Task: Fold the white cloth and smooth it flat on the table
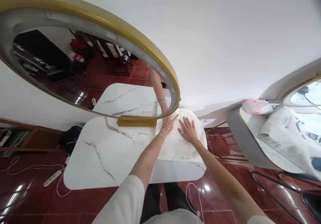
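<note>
A white cloth [181, 147] with a scalloped edge lies flat on the right part of the marble-patterned table [100, 160]. It looks folded, with its left edge straight. My left hand [169, 123] rests on the upper left of the cloth, fingers stretched out, with bracelets at the wrist. Just to its right, my right hand [188, 130] is pressed flat on the cloth, fingers spread, a ring on one finger. Neither hand grips anything; the two are a little apart.
A gold-rimmed oval mirror [140, 33] overhangs the table's back, on a gold base [136, 121]. To the right, a second table [248, 123] carries a printed white cloth bag [288, 127] and a tissue pack [257, 106]. A power strip [52, 178] with cables lies on the red tiled floor.
</note>
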### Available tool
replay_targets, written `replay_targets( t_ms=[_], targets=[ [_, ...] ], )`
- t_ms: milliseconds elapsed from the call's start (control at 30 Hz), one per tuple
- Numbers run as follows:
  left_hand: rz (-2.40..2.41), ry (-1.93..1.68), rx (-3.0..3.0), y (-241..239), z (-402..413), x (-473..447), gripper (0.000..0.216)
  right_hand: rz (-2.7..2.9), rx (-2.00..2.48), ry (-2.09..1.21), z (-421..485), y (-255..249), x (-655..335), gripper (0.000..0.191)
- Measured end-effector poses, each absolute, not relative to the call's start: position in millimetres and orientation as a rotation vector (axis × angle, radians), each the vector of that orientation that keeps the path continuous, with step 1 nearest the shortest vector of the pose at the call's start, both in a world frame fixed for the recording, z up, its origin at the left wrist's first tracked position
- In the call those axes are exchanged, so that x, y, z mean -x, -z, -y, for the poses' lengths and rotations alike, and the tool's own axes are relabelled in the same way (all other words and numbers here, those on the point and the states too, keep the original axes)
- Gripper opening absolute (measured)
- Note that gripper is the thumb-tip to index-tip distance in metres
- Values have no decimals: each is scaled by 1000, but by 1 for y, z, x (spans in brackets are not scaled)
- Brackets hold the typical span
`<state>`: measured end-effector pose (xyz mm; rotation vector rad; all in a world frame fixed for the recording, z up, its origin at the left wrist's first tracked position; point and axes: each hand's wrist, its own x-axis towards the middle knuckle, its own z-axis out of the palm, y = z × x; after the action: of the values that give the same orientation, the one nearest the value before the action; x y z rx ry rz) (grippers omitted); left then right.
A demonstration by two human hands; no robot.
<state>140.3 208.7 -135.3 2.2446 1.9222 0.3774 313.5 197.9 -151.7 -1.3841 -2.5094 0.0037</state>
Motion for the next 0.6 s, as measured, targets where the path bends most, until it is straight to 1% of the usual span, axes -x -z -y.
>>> replay_targets(
  t_ms=[67, 167, 267, 400, 500, 600],
  targets=[
    [-1880, -369, -2274, 137, -195, -152, 47, 2378, 1437, -19, -185, 154, -314, 47],
    [-1893, -391, -2278, 136, -143, -168, 46, 2197, 1529, -73, -143, 159, -323, 45],
    [-1928, -431, -2264, 133, -72, -173, 54, 2222, 1500, -90, -87, 162, -337, 51],
    [-2018, -381, -2195, 131, 16, -160, 60, 2293, 1484, -61, -26, 165, -342, 59],
    [-2051, -315, -2181, 133, 57, -141, 62, 2308, 1488, -70, -5, 165, -331, 60],
    [-2098, -308, -2176, 136, 69, -127, 62, 2310, 1499, -80, -11, 165, -316, 60]
  ],
)
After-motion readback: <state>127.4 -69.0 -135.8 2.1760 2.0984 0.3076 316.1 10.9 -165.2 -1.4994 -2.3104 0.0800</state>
